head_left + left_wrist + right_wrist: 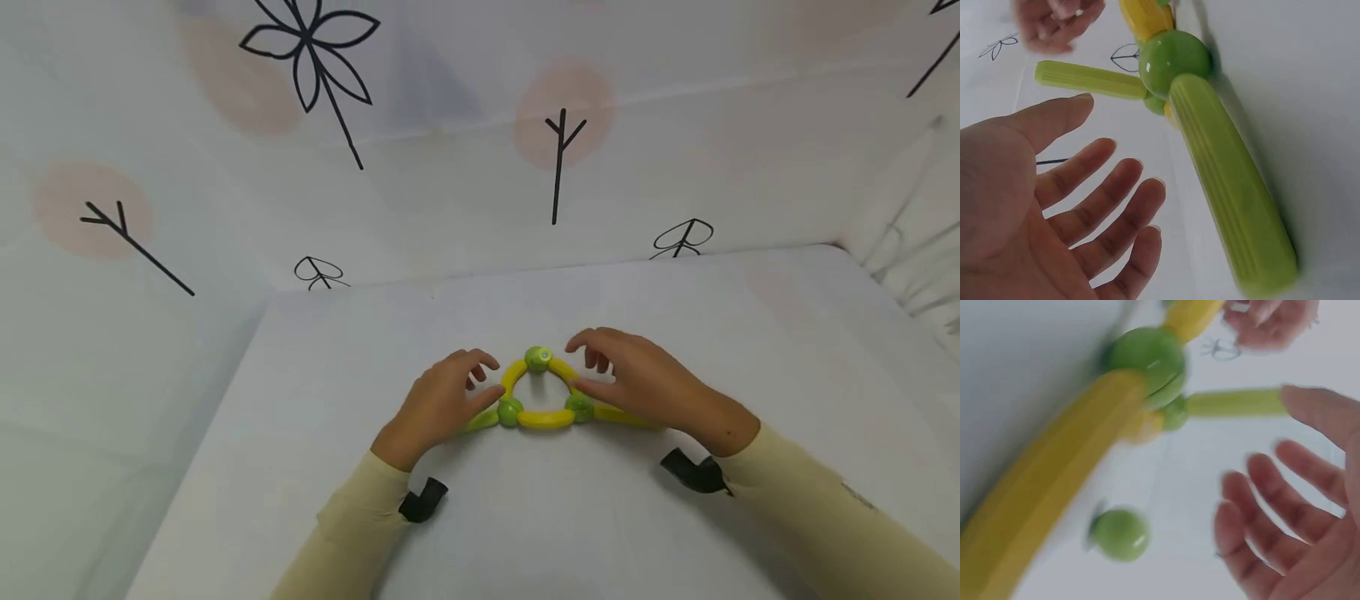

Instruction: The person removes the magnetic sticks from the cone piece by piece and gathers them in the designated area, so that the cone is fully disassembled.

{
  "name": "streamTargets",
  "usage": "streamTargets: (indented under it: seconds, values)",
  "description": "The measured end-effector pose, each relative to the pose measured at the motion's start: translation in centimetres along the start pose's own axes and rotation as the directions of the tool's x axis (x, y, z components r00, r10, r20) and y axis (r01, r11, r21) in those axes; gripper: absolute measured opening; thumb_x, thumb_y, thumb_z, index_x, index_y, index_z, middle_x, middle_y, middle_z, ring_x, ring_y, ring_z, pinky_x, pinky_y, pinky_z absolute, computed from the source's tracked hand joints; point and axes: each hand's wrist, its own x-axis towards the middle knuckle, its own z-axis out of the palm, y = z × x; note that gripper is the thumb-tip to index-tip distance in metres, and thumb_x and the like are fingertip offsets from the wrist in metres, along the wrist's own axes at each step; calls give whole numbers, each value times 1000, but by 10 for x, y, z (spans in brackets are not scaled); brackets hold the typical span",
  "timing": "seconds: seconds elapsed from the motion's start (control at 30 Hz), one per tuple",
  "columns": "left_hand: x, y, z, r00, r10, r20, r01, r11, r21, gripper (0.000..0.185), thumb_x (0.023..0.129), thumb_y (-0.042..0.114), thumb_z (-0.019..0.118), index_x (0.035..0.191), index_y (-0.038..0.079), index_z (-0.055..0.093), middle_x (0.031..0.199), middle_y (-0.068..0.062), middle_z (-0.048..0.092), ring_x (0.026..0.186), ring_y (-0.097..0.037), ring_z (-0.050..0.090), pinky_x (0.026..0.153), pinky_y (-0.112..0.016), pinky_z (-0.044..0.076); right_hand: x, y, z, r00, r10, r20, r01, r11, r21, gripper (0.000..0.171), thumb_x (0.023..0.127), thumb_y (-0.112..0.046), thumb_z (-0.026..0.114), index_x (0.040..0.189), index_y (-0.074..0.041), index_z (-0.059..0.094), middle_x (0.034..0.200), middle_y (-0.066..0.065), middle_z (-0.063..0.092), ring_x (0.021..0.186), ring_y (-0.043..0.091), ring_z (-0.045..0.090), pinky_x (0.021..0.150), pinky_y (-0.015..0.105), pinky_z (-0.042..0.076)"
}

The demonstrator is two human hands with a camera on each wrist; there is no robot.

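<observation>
A toy of curved yellow rods (546, 420) joined by green balls (510, 411) forms a rounded triangle on the white surface. A straight light green stick (1229, 187) runs out from its left ball, and a longer yellow rod (1054, 487) from its right one. Another light green stick (1091, 80) sticks up from the far ball. My left hand (442, 396) hovers by the left side, fingers spread and loosely bent. On the other side, my right hand (637, 375) is relaxed, its thumb overlapping the upright stick's end in the right wrist view. Both palms hold nothing.
A separate green ball (1121, 534) lies on the surface beyond the yellow rod in the right wrist view. White cloth with black plant drawings (558, 167) rises behind and at the left. Black curved mounts (424, 501) stick out below both wrists.
</observation>
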Motion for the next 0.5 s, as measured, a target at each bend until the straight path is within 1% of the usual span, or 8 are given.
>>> streamTargets:
  seconds: [0.1, 0.2, 0.3, 0.37, 0.5]
  values:
    - [10, 5, 3, 1000, 4, 15, -4, 999, -53, 41, 93, 35, 71, 129, 18, 63, 109, -3, 67, 96, -18, 64, 81, -36, 54, 9, -11, 3, 999, -37, -35, 37, 999, 16, 47, 87, -27, 79, 129, -17, 60, 95, 2, 64, 86, 16, 58, 70, 29, 50]
    - [19, 9, 6, 999, 8, 38, -6, 998, -61, 44, 93, 35, 71, 133, 18, 60, 114, -4, 66, 100, -19, 65, 84, -38, 54, 15, -16, 8, 996, -70, -50, 72, 996, 43, 50, 87, -27, 79, 133, -18, 60, 94, 2, 63, 84, 16, 58, 70, 27, 50]
    - [27, 11, 9, 998, 2, 57, 1, 998, -57, 47, 94, 35, 70, 136, 19, 58, 119, -5, 65, 103, -20, 64, 86, -39, 54, 18, -16, 13, 991, -105, -82, 110, 992, 65, 45, 88, -24, 78, 130, -18, 63, 91, -2, 62, 81, 13, 57, 69, 25, 50]
    - [33, 12, 10, 998, -2, 62, 5, 999, -45, 47, 95, 35, 70, 137, 19, 57, 121, -5, 64, 104, -20, 64, 86, -38, 54, 19, -15, 15, 987, -118, -108, 126, 989, 76, 38, 89, -22, 77, 125, -17, 66, 89, -4, 60, 79, 11, 56, 68, 25, 50]
    - [42, 15, 12, 998, -5, 66, 5, 1000, 1, 47, 95, 36, 68, 138, 20, 57, 124, -4, 64, 107, -20, 64, 88, -37, 54, 23, -15, 17, 983, -117, -138, 133, 985, 107, 26, 92, -21, 74, 116, -14, 70, 88, -7, 61, 77, 9, 55, 67, 25, 50]
